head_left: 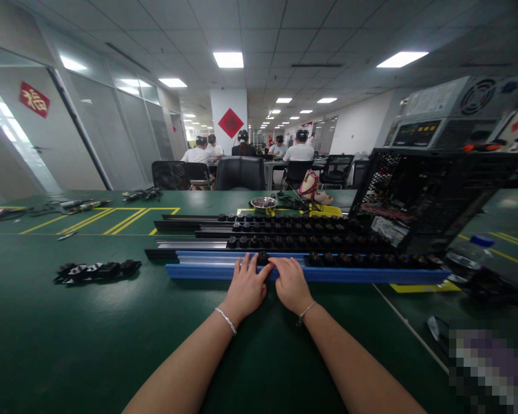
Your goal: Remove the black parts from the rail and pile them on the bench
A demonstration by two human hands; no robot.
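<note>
Fingers of left hand (245, 287) and right hand (292, 286) lie flat, open, on blue rail (198, 270), one black clip (262, 259) between the fingertips, more clips (371, 260) filling it rightward.

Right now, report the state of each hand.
Left hand: open, fingers spread on the blue rail, touching a black clip.
Right hand: open, flat on the rail, fingertips at the same clip; no grip visible.
</note>
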